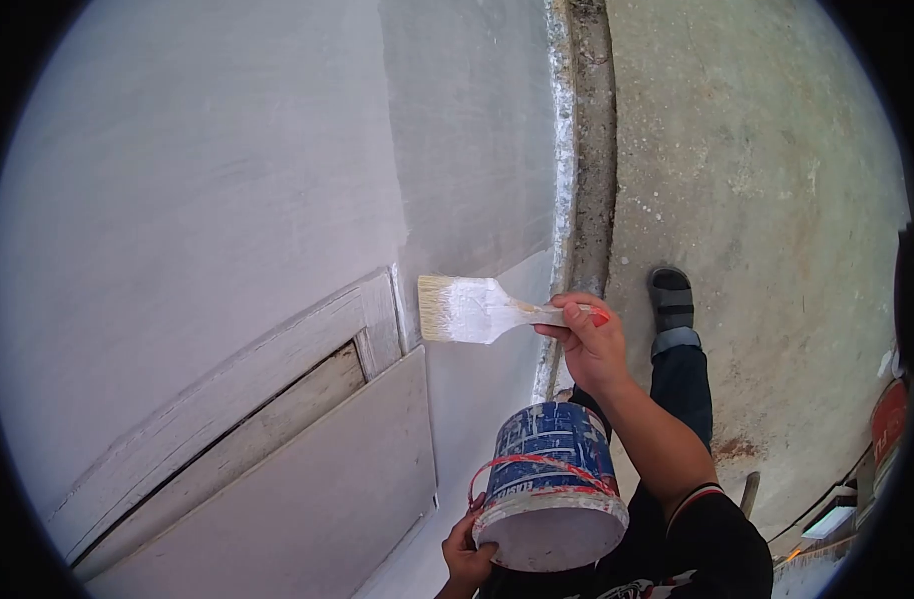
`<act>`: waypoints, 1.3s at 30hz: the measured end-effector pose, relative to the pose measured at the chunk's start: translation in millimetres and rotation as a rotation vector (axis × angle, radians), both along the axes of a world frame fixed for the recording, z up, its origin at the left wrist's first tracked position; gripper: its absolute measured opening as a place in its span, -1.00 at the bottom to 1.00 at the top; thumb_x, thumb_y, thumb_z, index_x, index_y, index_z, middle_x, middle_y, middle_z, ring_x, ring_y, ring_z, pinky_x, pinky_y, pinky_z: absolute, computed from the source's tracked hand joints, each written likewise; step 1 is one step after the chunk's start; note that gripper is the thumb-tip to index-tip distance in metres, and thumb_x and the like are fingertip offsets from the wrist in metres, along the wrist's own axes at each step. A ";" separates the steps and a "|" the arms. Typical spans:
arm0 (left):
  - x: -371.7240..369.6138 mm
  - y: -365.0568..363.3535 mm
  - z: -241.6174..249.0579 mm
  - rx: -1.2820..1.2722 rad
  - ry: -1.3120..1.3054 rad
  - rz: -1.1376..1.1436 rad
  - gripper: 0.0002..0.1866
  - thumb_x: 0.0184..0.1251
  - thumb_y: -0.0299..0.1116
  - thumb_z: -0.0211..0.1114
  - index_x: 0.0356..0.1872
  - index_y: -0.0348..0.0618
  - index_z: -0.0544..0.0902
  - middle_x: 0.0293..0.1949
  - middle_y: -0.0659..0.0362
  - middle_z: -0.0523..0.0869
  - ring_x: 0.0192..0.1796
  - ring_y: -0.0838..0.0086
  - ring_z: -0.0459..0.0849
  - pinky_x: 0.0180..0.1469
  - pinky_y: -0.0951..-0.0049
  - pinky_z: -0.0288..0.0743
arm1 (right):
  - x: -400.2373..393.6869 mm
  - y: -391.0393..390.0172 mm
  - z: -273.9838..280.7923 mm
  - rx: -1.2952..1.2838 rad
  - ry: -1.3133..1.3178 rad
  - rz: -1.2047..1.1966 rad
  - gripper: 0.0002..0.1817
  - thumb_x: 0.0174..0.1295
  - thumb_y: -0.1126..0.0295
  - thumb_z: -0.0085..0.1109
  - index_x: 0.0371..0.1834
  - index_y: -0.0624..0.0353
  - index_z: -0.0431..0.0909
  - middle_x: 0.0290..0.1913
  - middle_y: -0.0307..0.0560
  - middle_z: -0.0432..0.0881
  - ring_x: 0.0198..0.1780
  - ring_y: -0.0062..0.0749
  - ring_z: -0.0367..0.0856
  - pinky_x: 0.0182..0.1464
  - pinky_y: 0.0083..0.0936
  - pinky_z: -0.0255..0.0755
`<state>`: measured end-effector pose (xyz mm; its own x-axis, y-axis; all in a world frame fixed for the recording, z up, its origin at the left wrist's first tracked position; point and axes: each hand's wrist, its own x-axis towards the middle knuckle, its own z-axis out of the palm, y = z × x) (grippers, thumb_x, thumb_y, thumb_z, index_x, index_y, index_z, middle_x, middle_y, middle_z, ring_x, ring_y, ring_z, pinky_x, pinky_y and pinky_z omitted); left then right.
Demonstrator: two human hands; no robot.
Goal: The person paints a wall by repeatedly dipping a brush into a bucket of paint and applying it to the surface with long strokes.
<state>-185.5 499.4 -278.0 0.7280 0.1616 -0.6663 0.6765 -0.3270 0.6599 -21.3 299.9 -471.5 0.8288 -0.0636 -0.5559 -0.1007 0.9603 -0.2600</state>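
A wide paintbrush (472, 311) with pale bristles and a white-coated ferrule is gripped by its handle in my right hand (589, 339). Its bristles point left, in front of the wall (477, 120), which shows a darker grey patch beside lighter paint. Low in the view, my left hand (467, 552) clasps the rim of a blue paint bucket (547, 439), thumb over the edge. The bucket is tipped so its whitish inside shows, and a red handle hangs across its side.
A wooden frame (367, 309) and a flat panel (307, 479) stand against the wall at lower left. A paint-spotted ledge (589, 150) runs along the wall's foot beside the concrete floor (746, 200). My sandalled foot (671, 299) is on it; a red container (888, 419) sits far right.
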 end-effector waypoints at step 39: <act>-4.3 -42.9 -72.7 0.462 0.242 0.193 -0.21 -0.30 -0.13 0.52 0.04 -0.31 0.43 -0.10 0.08 0.57 -0.06 0.35 0.54 0.01 0.34 0.41 | -28.8 13.8 -297.1 -0.734 0.525 0.121 -0.89 0.15 0.46 0.17 -0.29 0.26 0.56 -0.29 -0.13 0.57 -0.29 -0.64 0.50 -0.32 -0.73 0.36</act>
<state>-189.8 456.5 -350.7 0.4910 0.5921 -0.6390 0.8674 -0.4004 0.2955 -50.1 313.7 -768.6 0.5042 -0.4799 -0.7179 -0.4679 0.5469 -0.6942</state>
